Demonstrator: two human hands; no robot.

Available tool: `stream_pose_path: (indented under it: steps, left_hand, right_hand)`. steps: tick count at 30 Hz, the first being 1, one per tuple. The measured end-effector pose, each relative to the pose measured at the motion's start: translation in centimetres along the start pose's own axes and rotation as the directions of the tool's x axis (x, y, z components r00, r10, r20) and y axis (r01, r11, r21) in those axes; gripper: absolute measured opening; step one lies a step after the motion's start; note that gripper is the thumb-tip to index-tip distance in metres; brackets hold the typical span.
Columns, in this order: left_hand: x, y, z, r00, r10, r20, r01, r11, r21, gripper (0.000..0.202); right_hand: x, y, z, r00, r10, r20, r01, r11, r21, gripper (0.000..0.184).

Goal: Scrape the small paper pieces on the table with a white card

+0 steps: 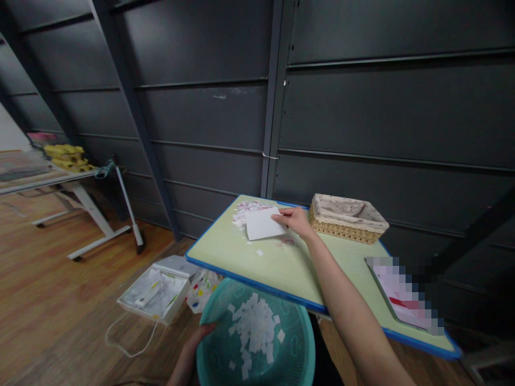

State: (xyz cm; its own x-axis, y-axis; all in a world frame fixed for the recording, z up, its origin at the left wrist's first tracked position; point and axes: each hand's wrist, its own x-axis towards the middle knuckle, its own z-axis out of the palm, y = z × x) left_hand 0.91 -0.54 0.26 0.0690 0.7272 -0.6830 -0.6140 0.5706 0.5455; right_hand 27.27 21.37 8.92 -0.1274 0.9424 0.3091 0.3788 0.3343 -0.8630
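Note:
My right hand (294, 220) reaches across the pale green table (249, 257) and pinches the edge of a white card (263, 223), which lies against a heap of small paper scraps (246, 209) at the table's far side. My left hand (200, 336) grips the rim of a teal plastic basket (225, 359) held below the table's near edge. Several white paper scraps (255, 327) lie inside the basket. A single scrap (259, 252) sits loose on the table.
A wicker basket with a cloth lining (346, 217) stands at the table's far right. A blurred booklet (404, 295) lies at the right edge. On the wooden floor sit an open white box (155, 292) with a cable and a plastic bag (201, 289). Another table (44, 174) stands at left.

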Motion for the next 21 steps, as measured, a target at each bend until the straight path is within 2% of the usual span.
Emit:
stream_pose_path:
  steps: [4, 8, 11, 17, 21]
  left_hand:
    - [-0.4, 0.2, 0.4, 0.999, 0.013, -0.039, -0.013, 1.000, 0.014, 0.083]
    - [-0.2, 0.2, 0.3, 0.999, 0.008, -0.040, -0.007, 1.000, 0.022, 0.079]
    - [-0.1, 0.1, 0.1, 0.998, 0.024, -0.058, -0.023, 0.999, 0.023, 0.080]
    - [0.1, 0.1, -0.3, 1.000, -0.005, 0.001, 0.005, 1.000, -0.009, 0.082]
    - [0.2, -0.1, -0.4, 1.000, 0.005, -0.007, -0.005, 1.000, -0.005, 0.084]
  right_hand:
    - [0.0, 0.2, 0.6, 1.000, -0.021, -0.007, 0.021, 0.996, -0.087, 0.040]
    - [0.1, 0.4, 0.0, 1.000, -0.007, 0.025, 0.010, 0.993, -0.119, 0.038]
    - [0.2, 0.4, -0.8, 0.999, 0.032, 0.011, -0.031, 0.994, -0.106, 0.039]
    - [0.2, 0.6, -1.6, 0.999, 0.050, -0.012, -0.050, 0.998, -0.022, 0.043]
    - [0.2, 0.9, -1.5, 0.997, 0.065, 0.052, -0.063, 0.997, -0.036, 0.040]
